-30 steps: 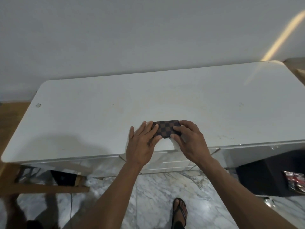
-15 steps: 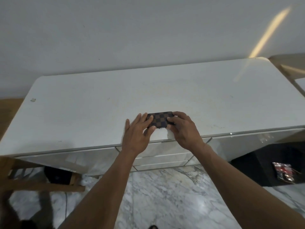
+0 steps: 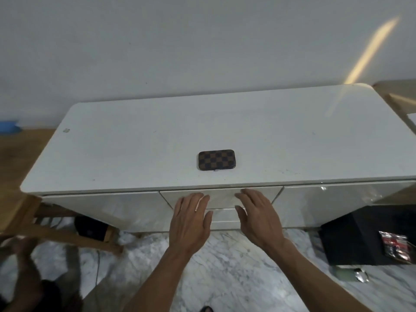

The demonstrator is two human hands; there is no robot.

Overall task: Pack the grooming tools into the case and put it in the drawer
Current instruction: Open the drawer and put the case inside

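Observation:
A small brown checkered case [image 3: 216, 159], closed, lies flat on the white cabinet top [image 3: 135, 154] near its front edge. Nobody touches it. Below it, the middle drawer front [image 3: 222, 195] is closed. My left hand [image 3: 191, 221] hovers in front of the drawers with straight, spread fingers, fingertips at the top drawer's face. My right hand [image 3: 258, 218] is beside it, also with relaxed fingers, holding nothing. No grooming tools are visible outside the case.
A wooden frame [image 3: 56, 230] stands at the cabinet's lower left. A black box [image 3: 360, 239] with a shiny packet [image 3: 396, 246] on it sits at the right. The floor is marble. A blue object [image 3: 9, 126] lies at far left.
Both hands have let go of the case and dropped down to the drawer fronts. The case now lies alone on the top. The camera has pulled back.

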